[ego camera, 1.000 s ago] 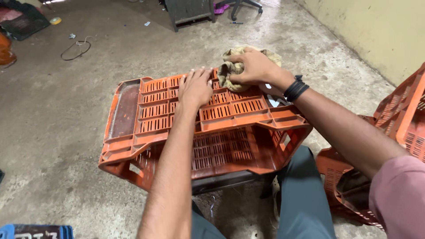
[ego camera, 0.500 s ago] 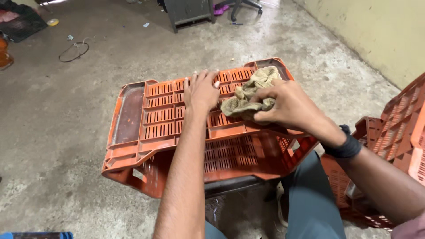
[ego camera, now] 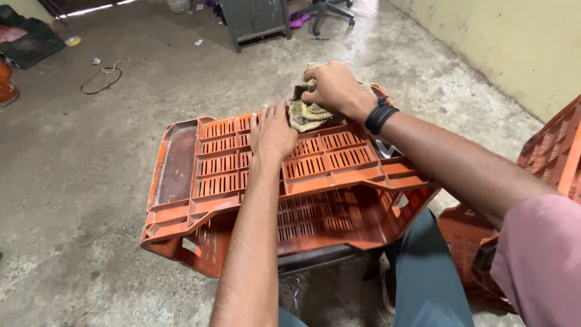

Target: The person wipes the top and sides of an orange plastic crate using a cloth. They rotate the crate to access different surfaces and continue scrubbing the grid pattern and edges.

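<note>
While left hand (ego camera: 273, 130) steadies crate (ego camera: 242, 175), right hand (ego camera: 331, 89) presses rag (ego camera: 305, 112).

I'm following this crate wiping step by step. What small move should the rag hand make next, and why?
Probably draw the rag back toward the body across the slats. The right hand presses it at the orange crate's far edge, while the left hand lies flat, steadying the crate.

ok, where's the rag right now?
In the head view the rag sits at the far edge of the overturned orange crate, bunched under the right hand, just right of the left hand lying flat on the crate.
</note>
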